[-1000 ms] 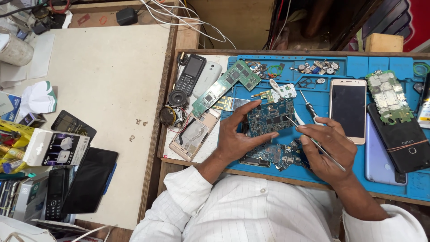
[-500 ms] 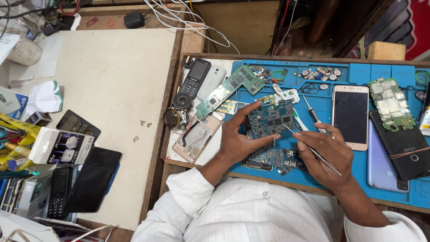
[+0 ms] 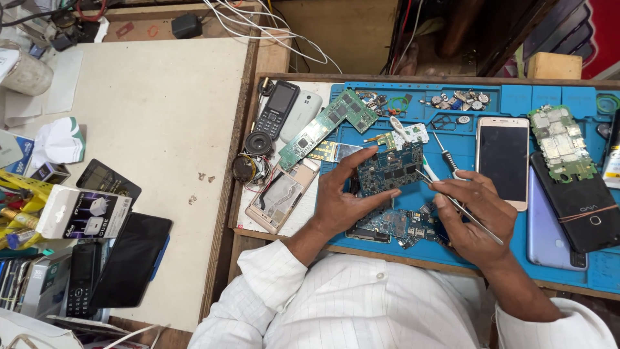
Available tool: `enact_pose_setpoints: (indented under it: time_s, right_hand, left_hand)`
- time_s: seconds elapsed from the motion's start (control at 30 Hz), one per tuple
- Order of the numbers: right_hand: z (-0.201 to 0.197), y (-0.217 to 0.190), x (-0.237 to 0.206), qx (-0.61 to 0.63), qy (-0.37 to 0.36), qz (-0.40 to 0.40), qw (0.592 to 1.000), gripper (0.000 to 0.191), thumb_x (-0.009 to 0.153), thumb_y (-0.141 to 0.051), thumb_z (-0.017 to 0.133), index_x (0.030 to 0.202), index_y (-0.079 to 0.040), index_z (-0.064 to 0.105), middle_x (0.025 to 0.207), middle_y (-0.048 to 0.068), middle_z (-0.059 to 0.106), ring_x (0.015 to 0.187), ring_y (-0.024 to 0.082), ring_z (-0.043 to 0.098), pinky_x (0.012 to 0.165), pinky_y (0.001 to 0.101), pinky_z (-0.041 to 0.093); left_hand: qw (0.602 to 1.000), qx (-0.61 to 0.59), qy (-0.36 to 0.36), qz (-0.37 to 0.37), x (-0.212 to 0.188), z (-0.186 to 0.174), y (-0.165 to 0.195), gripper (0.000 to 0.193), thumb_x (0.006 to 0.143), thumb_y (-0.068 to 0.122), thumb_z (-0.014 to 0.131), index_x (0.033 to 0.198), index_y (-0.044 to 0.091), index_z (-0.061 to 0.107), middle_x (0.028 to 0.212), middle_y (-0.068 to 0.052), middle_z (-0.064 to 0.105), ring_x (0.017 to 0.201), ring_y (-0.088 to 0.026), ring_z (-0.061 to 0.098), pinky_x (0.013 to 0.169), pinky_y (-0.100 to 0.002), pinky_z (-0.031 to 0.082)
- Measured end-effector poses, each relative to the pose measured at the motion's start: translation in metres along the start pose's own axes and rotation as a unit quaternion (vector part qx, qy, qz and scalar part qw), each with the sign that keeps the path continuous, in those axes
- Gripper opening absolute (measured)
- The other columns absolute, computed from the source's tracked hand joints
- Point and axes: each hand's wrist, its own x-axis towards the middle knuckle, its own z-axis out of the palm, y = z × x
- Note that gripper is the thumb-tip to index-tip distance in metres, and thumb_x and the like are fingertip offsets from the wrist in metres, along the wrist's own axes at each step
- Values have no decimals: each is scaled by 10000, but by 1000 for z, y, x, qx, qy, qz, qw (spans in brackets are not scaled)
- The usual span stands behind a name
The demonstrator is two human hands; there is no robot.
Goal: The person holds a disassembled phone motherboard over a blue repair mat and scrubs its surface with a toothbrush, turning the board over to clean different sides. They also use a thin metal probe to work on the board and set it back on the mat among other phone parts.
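Note:
My left hand (image 3: 345,200) holds a dark blue circuit board (image 3: 387,172) tilted above the blue work mat (image 3: 516,100), thumb along its lower edge and fingers behind its left side. My right hand (image 3: 475,216) grips thin metal tweezers (image 3: 452,201), whose tips touch the board's right edge. Under both hands lie more blue circuit boards (image 3: 397,226). A screwdriver (image 3: 444,154) rests on the mat just above my right hand.
A long green board (image 3: 326,127), a keypad phone (image 3: 276,108), a gold phone frame (image 3: 281,197) and round speakers (image 3: 253,158) lie left. A white smartphone (image 3: 502,160), green board (image 3: 560,142) and dark phones (image 3: 578,203) lie right. Boxes and phones (image 3: 97,258) crowd the left table.
The circuit board and my left hand have stayed in place. My right hand with the tweezers has shifted slightly along the board's right edge. The view has shifted a little.

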Motion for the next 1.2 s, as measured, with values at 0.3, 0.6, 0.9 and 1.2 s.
enact_pose_setpoints:
  time_s: [0.3, 0.6, 0.9, 1.2]
  right_hand:
    - [-1, -1, 0, 0, -1, 8, 1000, 168, 978, -77, 723, 1142, -39, 733, 1048, 95, 769, 1011, 181, 741, 1091, 438, 519]
    - [0, -3, 0, -9, -6, -6, 1000, 150, 975, -81, 722, 1118, -40, 738, 1048, 101, 768, 979, 177, 737, 1098, 447, 514]
    - [3, -3, -1, -13, -13, -8, 1000, 137, 965, -103, 728, 1089, -48, 745, 1013, 97, 770, 933, 165, 739, 1099, 454, 513]
    - [0, -1, -1, 1, -2, 19, 1000, 134, 987, -106, 726, 1104, -45, 750, 1017, 89, 769, 944, 152, 737, 1089, 437, 514]
  left_hand:
    - [1000, 8, -7, 8, -1, 0, 3, 770, 817, 159, 928, 1469, 146, 519, 1364, -105, 696, 1200, -200, 731, 998, -316, 645]
    - [1000, 19, -6, 11, -1, 1, 5, 754, 813, 160, 927, 1458, 146, 536, 1391, -108, 676, 1213, -207, 724, 1022, -320, 636]
    - [999, 38, -9, 24, -2, 1, 3, 759, 813, 185, 934, 1456, 152, 534, 1374, -109, 691, 1221, -222, 730, 1019, -322, 640]
    - [999, 32, -12, 20, -2, 1, 3, 764, 807, 200, 936, 1453, 151, 532, 1386, -112, 684, 1231, -223, 723, 1030, -327, 642]
